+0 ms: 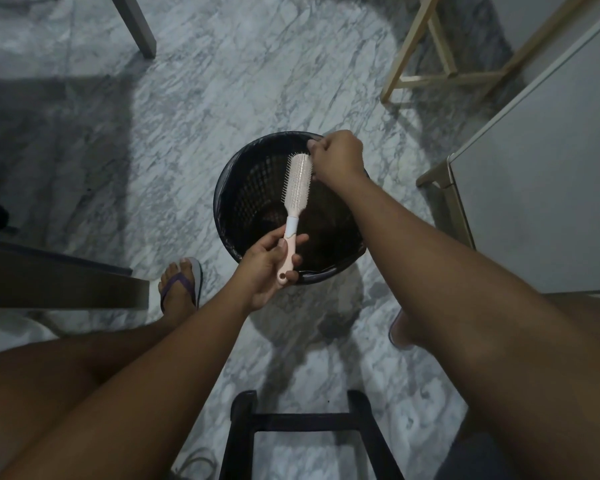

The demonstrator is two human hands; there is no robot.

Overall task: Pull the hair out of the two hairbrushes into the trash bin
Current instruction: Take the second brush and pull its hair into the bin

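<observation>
Here the left hand point(264, 268) was closed around the pink handle of a brush point(296, 195), thumb laid along the handle, holding it out over a bin point(229, 202). The brush was tilted, its white bristled head pointing away from the person and its bristles turned toward the left. The right hand point(336, 157) was curled at the far tip of the brush head, fingertips point(311, 144) pinched together right at the bristles; whether any hair was caught between them could not be told. The bin was round, black and mesh-walled, lined with a dark bag, and stood on a marbled floor point(222, 81) between the person's feet. Something dark brown lay at its bottom, too dim to make out. Only one brush showed. A black stool frame point(305, 420) stood at the near edge, below the arms.
</observation>
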